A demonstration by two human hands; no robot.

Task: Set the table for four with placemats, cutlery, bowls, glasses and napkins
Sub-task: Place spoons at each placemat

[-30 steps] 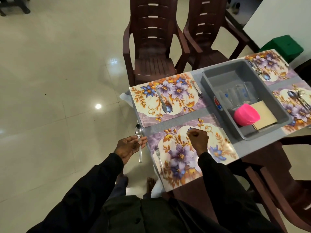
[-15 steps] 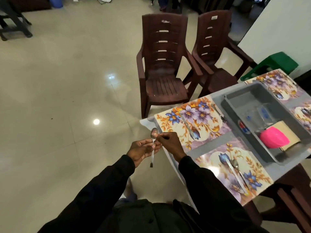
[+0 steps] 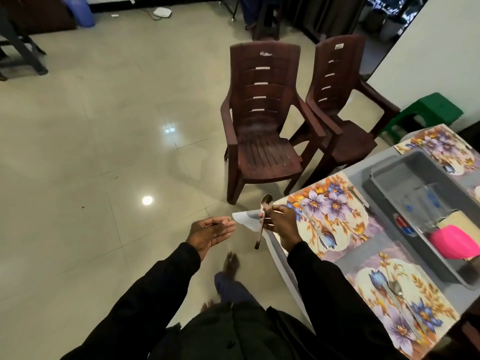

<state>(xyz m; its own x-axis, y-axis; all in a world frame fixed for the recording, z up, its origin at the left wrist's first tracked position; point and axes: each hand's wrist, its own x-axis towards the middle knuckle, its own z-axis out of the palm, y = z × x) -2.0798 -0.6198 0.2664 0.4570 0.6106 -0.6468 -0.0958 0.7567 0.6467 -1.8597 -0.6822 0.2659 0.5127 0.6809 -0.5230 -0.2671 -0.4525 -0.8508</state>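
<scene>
At centre frame the right hand [image 3: 281, 224] holds a spoon [image 3: 260, 233] in a closed grip, bowl up and handle hanging down, just off the table [image 3: 346, 258] corner. The left hand [image 3: 211, 231] lies open to its left, palm up, its grip wide and holding nothing. Right of the spoon is a floral placemat [image 3: 335, 219]; the lower-right placemat [image 3: 426, 323] carries cutlery [image 3: 397, 294]. At the right edge a grey tub [image 3: 389, 175] holds glasses [image 3: 426, 203] and a pink bowl [image 3: 453, 244].
</scene>
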